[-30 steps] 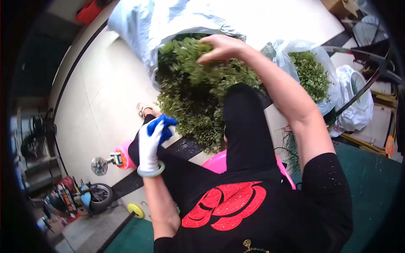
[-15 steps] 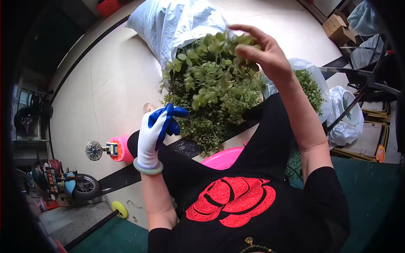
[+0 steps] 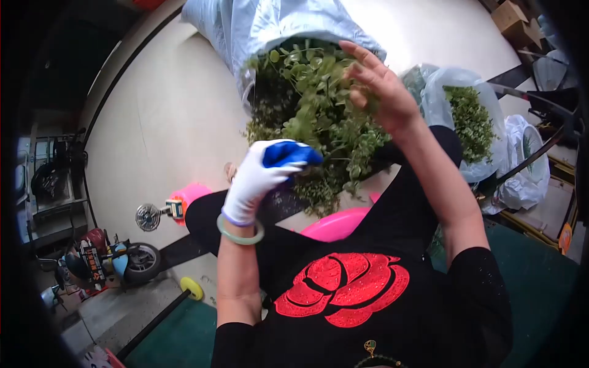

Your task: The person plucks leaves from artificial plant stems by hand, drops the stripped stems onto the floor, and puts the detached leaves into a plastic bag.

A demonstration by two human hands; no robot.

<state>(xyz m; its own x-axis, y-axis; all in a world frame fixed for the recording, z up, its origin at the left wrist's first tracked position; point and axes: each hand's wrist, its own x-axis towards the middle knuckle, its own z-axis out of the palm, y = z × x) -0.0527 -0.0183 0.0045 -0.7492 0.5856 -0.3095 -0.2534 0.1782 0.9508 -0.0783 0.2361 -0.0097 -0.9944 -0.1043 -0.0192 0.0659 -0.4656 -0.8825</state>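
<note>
Artificial-looking green foliage (image 3: 331, 116) spills from the mouth of a large white woven sack (image 3: 276, 24). My right hand (image 3: 386, 95) is bare, at the right side of the leaves; its index finger is stretched out and the others are bent and apart. Whether its fingertips touch a sprig is blurred. In a white glove with a blue palm, my left hand (image 3: 264, 175) is just in front of the foliage. Its fingers are curled together, and anything between them is hidden. A pale green bangle (image 3: 240, 238) circles the left wrist.
Between my legs sits a pink basin (image 3: 334, 224). A clear plastic bag (image 3: 438, 92) with more greenery (image 3: 471, 126) and a white bag (image 3: 524, 175) stand to the right. Leftward are a small fan (image 3: 148, 217), a pink stool-like object (image 3: 191, 194) and a toy motorbike (image 3: 116, 257).
The lifted leafy bunch has dropped lower and shifted right. My left hand has moved right and its fingers have curled together. My right hand stays by the foliage, its fingers shifted. The view has tilted slightly.
</note>
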